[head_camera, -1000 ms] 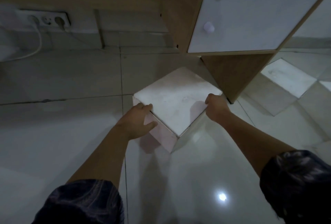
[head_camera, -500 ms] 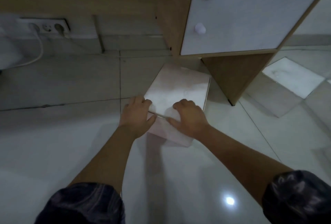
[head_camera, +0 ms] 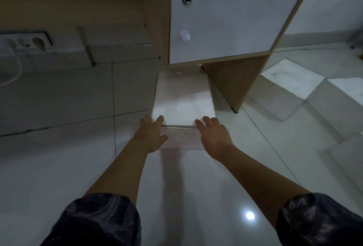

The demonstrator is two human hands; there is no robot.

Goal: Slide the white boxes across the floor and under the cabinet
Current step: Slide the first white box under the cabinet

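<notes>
Hands [head_camera: 151, 135] — two — on one box [head_camera: 182, 100]

The box [head_camera: 182, 104] sits on the floor [head_camera: 59, 167], its far end under the cabinet [head_camera: 225, 19], just left of the cabinet's side panel [head_camera: 233, 82]. The left hand [head_camera: 151, 135] and right hand [head_camera: 214, 137] press its near edge. A socket [head_camera: 25, 42] lies far left on the wall.

Dim, bluish scene. A small bright glare spot shines on the glossy floor [head_camera: 250, 215]. The box [head_camera: 183, 106] top catches soft light; forearm shadows fall on the tiles. Edges bend from wide-angle distortion, slightly blurred.
</notes>
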